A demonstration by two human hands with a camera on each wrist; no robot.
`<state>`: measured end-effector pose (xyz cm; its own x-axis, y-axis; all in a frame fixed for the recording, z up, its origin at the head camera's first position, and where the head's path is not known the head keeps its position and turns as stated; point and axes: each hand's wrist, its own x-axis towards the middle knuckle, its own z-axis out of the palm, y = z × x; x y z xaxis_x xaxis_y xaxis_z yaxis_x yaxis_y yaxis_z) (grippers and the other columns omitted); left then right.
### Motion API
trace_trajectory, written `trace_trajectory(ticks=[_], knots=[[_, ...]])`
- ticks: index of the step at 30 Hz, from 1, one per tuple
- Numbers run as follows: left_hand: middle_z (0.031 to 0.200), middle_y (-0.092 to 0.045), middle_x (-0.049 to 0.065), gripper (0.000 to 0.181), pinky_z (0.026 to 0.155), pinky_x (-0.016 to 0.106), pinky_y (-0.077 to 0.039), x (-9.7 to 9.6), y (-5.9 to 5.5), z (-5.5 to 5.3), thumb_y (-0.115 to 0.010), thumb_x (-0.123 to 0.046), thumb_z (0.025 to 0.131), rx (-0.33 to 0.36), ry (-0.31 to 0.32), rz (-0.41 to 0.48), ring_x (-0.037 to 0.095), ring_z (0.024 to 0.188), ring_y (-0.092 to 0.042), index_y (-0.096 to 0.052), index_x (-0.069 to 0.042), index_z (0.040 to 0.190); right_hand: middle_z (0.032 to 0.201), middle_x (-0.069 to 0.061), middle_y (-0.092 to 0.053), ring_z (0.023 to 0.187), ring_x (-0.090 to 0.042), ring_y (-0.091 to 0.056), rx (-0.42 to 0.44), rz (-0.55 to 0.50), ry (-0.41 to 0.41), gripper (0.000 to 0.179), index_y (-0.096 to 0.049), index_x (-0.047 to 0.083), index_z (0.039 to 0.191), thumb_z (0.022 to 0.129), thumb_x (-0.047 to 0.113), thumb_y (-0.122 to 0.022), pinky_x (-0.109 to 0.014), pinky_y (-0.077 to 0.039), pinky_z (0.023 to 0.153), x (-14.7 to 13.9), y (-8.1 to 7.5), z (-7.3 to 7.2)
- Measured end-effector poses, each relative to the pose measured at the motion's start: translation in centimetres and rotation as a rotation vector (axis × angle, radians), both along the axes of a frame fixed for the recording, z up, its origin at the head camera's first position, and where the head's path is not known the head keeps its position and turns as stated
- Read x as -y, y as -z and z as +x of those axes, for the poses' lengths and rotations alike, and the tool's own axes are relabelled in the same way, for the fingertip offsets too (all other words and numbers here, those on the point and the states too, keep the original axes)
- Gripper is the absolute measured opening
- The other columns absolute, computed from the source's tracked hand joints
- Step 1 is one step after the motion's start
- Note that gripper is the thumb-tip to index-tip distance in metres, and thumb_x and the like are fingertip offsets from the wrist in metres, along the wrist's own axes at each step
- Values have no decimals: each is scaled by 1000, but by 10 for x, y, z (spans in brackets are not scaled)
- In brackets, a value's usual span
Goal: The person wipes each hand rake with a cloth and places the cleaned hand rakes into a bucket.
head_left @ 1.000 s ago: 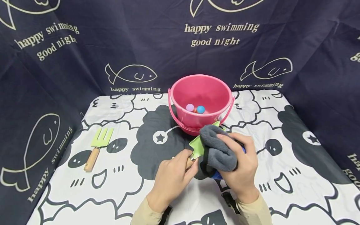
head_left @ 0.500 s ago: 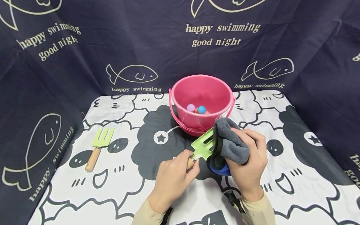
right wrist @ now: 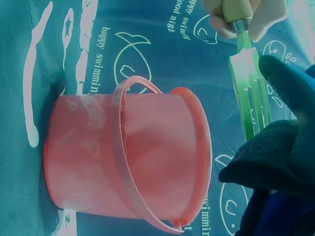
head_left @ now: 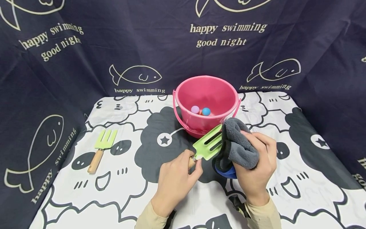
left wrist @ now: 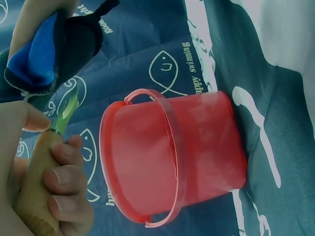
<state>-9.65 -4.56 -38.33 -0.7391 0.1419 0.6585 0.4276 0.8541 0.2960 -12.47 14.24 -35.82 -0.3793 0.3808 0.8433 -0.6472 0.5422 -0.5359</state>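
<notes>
In the head view my left hand point(head_left: 175, 179) grips the wooden handle of a green slotted hand shovel point(head_left: 203, 149), its blade pointing up and to the right. My right hand point(head_left: 257, 171) holds a bunched grey cloth point(head_left: 238, 146) with a blue underside. The cloth covers the far end of the blade, hiding it. In the left wrist view, fingers curl round the handle point(left wrist: 37, 187). The right wrist view shows the slots of the blade point(right wrist: 251, 93) beside the cloth's dark folds point(right wrist: 266, 157).
Behind the hands stands a pink bucket point(head_left: 197, 122) with its handle lowered. A lilac ball point(head_left: 195, 109), a blue ball point(head_left: 206, 111) and something orange lie inside. To the left, a green hand fork point(head_left: 105, 140) with a wooden handle lies on the patterned cloth point(head_left: 125, 190).
My right hand and the grey cloth have moved right along the blade, so more of the slotted part shows. My left hand keeps its grip in nearly the same place.
</notes>
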Motion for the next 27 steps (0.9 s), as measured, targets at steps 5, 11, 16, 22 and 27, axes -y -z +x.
trace_trajectory(ticks=[5,11,16,22,27], knots=[[63,-48,-13,16,43,17,-30,0,0,1,-72,-26,82,12,-16,40,0,47,-43,-65,-15,92,98,-32,-60,105,-8,-58,-28,-27,-5,41,-75,-4,100,80,31,-82,-23,-46,95,1,-1,1],[77,-61,-6,20,45,28,-43,-1,-4,0,-67,-28,93,41,-35,63,12,57,-62,-64,-12,106,95,-31,-60,102,-11,-58,-79,-71,26,39,-74,-6,96,80,28,-82,-24,-46,94,3,-7,1],[82,-64,-5,24,45,30,-43,0,-4,1,-70,-26,94,65,-38,84,14,55,-62,-61,-12,112,93,-27,-62,93,-19,-59,-162,-113,63,33,-73,-7,91,81,23,-81,-25,-47,91,10,-12,5],[79,-65,-4,30,43,31,-41,0,-2,1,-74,-22,91,65,-57,67,14,51,-57,-59,-12,114,93,-26,-62,90,-24,-60,-235,-38,-52,40,-70,-8,90,88,32,-76,-24,-48,92,23,-16,13],[84,-68,-2,35,45,33,-43,0,-2,-1,-79,-23,86,80,-91,52,17,55,-61,-58,-12,113,94,-30,-59,91,-26,-60,-266,85,-243,44,-71,-7,92,90,37,-73,-26,-48,93,31,-10,17]])
